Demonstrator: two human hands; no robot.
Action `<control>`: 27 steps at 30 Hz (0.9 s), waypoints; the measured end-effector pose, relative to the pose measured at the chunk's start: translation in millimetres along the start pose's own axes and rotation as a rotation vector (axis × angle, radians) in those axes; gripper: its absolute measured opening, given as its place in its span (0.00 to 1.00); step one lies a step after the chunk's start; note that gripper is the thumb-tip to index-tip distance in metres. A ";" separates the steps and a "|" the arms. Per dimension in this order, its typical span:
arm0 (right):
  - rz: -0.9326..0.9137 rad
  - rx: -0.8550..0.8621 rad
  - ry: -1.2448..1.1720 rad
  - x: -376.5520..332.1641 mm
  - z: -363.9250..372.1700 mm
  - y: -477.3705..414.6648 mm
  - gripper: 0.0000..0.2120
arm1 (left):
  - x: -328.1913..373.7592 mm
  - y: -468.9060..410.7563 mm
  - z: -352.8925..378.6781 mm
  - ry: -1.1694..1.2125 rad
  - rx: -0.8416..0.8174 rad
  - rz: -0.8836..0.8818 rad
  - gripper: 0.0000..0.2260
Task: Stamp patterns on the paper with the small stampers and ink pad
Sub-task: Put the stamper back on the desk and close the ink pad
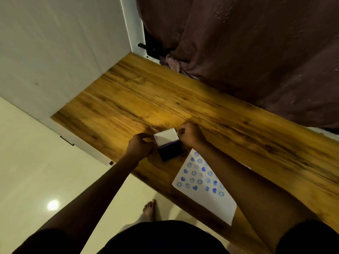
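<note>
A: Head view: where is the ink pad (171, 150)?
B: On the wooden table (220, 114), between the two hands, just beyond the paper's far corner. It lies open, white lid (166, 137) raised toward 12 o'clock, dark inked tray toward 6. Its long axis runs roughly from 11 to 5 o'clock.
A: And the paper (205, 187)?
B: Flat near the table's front edge, at about 4 o'clock from the pad. Its long axis runs from 11 to 5. It carries rows of blue hearts and smiley faces.
A: The hands?
B: The left hand (140, 146) is curled closed at the pad's 9 o'clock side; whether it holds a stamper, I cannot tell. The right hand (190, 135) is fisted at the pad's 2 o'clock corner, fingers pinched together, touching the lid; anything inside is hidden.
</note>
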State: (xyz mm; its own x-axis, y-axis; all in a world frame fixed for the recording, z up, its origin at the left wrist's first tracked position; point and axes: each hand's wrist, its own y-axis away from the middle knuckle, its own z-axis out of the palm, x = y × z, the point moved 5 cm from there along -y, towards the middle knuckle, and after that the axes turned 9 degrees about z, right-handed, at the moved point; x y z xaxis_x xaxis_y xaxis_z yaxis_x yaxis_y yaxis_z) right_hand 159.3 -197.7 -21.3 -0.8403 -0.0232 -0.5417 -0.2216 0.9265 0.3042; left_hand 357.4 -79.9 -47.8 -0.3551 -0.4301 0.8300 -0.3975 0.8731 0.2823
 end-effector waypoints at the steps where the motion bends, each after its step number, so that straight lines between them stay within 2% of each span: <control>1: -0.011 -0.006 0.011 -2.2 2.2 -1.4 0.07 | 3.1 -1.1 -2.7 -0.017 0.015 0.011 0.15; 3: -0.027 -0.016 0.034 -6.3 6.3 -2.8 0.06 | 10.1 -4.1 -6.0 -0.051 0.032 0.026 0.11; 13: 0.005 -0.005 0.038 -6.0 10.7 -0.8 0.09 | 17.7 -8.2 -5.4 -0.183 0.047 0.045 0.06; 21: -0.001 0.009 -0.020 -2.3 11.2 1.7 0.11 | 20.1 1.6 -3.2 -0.214 0.093 0.158 0.11; 27: 0.008 -0.028 -0.113 0.4 9.9 6.4 0.14 | 20.1 10.6 -3.8 -0.087 0.140 0.182 0.19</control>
State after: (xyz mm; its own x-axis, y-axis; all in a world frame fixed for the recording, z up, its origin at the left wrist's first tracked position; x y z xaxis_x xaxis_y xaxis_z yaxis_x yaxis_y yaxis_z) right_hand 162.5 -188.0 -27.3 -0.7810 0.0283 -0.6239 -0.2300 0.9157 0.3294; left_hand 349.2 -78.4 -26.3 -0.5008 -0.2917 0.8149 -0.4315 0.9003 0.0571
